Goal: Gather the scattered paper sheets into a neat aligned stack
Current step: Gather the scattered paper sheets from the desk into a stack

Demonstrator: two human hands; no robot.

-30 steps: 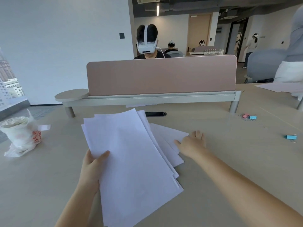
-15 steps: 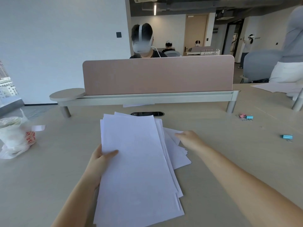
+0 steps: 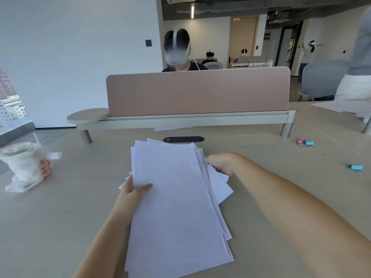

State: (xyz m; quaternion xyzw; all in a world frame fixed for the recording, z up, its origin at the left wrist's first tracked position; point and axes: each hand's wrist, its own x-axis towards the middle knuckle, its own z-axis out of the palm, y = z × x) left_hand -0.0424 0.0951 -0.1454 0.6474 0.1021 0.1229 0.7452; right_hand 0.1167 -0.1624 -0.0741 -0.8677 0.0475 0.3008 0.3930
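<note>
Mostly gathered, I'd judge: the sheets point(image 3: 172, 197) now lie as one pile on the desk point(image 3: 60, 227), running from near the cable slot point(image 3: 183, 139) at the far end down toward the near edge. Nothing white is left loose on this side of the divider point(image 3: 197, 91), apart from a corner of paper showing under its rail, and I can't tell whether that belongs to the job.

What remains is the squaring. The pile is fanned: several sheets stick out at the right, edges step along the near right corner, and a corner or two pokes out at the left.

The left hand point(image 3: 133, 194) grips the pile's left edge, thumb on top, fingers hidden beneath. The right hand point(image 3: 220, 162) is at the pile's far right edge, curled against the fanned sheets; whether it pinches them or just pushes I cannot tell
</note>
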